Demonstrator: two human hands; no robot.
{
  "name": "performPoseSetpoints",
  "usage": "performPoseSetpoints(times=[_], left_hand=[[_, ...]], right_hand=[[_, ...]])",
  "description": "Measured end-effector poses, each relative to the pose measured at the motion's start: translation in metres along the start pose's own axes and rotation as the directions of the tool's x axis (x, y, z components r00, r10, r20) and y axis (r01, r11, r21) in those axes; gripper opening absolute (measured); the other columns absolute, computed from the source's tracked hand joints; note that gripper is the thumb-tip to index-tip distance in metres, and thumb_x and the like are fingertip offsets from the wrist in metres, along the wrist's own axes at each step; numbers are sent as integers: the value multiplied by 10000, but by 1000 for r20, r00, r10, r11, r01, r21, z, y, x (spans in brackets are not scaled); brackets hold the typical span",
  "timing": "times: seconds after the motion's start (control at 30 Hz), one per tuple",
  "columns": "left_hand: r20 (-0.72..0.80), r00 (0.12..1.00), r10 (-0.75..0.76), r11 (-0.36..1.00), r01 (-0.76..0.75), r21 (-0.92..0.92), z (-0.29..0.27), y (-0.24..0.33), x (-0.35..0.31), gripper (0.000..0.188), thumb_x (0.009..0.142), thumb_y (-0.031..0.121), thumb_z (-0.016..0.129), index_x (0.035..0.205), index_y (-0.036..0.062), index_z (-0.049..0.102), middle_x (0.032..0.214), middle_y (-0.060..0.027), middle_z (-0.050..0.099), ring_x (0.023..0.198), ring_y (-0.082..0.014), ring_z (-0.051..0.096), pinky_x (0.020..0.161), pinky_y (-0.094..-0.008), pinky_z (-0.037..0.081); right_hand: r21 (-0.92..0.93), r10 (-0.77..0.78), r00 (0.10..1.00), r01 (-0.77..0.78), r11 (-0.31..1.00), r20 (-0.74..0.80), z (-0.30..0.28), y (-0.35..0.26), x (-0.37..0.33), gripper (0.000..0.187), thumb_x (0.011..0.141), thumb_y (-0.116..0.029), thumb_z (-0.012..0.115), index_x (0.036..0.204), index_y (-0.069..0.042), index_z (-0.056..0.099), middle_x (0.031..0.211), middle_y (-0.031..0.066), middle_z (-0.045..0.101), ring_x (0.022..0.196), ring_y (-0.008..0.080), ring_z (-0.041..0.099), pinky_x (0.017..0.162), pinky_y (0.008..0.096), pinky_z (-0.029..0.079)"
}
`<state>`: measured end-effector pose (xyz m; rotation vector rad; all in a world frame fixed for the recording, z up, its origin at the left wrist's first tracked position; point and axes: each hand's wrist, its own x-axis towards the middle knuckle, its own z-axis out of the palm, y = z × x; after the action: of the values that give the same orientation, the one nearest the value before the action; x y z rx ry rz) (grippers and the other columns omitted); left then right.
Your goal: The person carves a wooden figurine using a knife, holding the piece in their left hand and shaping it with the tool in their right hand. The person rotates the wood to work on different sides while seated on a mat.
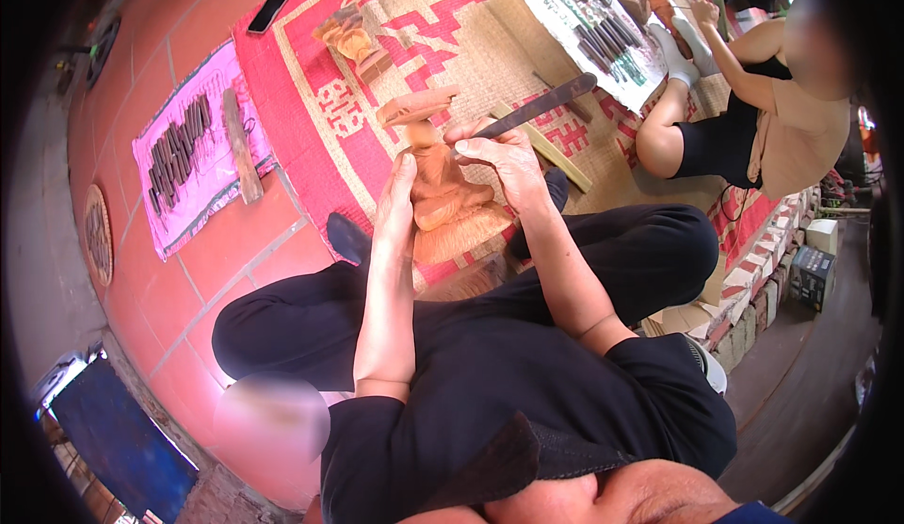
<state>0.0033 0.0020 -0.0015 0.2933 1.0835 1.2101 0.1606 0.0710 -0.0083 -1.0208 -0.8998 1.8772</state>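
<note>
In front of my crossed legs stands a carved wooden figure point(452, 190) in orange-brown wood, with a flat block-like top. My left hand point(399, 190) is pressed along its left side, thumb up, steadying it. My right hand point(508, 161) is closed around a long dark flat tool point(546, 105). Its wide rounded end points up and away to the right. The narrow end is down at the carving's upper right side, its tip hidden by my fingers, so I cannot tell the tool's exact kind.
A red-and-straw patterned mat point(311, 147) lies beneath. Ahead is another wooden carving point(363, 48), with a phone point(269, 12) to its left. A pink cloth point(188, 204) bears several dark tools and a wooden stick point(242, 147). At right, another person point(753, 100) works beside a white tool cloth point(565, 30).
</note>
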Motion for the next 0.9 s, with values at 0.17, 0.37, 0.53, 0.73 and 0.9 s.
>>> performPoseSetpoints(times=[0.17,0.37,0.53,0.73,0.9], left_hand=[[-6,999,37,999,-37,-10,-2,-3,3,546,962,415,487,1287,-24,467,1202,-147,568,1061,-222,585,902,-348,488],[13,996,84,992,-85,90,5,0,4,483,989,370,433,1313,13,444,1247,-131,529,1135,-218,527,960,-344,437],[7,999,42,996,-42,76,5,3,0,480,989,371,431,1307,12,447,1227,-133,540,1102,-218,548,936,-339,455],[48,999,10,1000,-10,-1,2,2,3,481,991,364,424,1305,-1,445,1225,-141,547,1107,-218,549,947,-337,449],[23,999,39,997,-40,61,3,2,2,499,989,374,428,1318,-1,429,1236,-145,543,1123,-225,546,961,-343,443]], right_hand=[[-4,-23,999,23,1000,24,1,3,1,83,778,-63,703,848,-25,677,983,65,662,878,122,609,775,262,489],[-234,-206,973,225,946,103,7,13,-1,144,712,-49,758,820,-17,669,955,38,628,830,85,575,753,235,454],[-63,-23,999,21,998,-27,8,0,0,84,749,-28,713,822,-3,679,1011,94,658,859,127,617,777,258,489],[-37,-88,996,89,995,28,4,0,-1,115,745,-48,725,843,-4,684,966,96,671,829,119,618,748,249,490],[-187,-27,999,31,982,23,13,-2,-4,241,698,-84,767,912,-7,689,851,36,661,793,97,590,746,243,468]])
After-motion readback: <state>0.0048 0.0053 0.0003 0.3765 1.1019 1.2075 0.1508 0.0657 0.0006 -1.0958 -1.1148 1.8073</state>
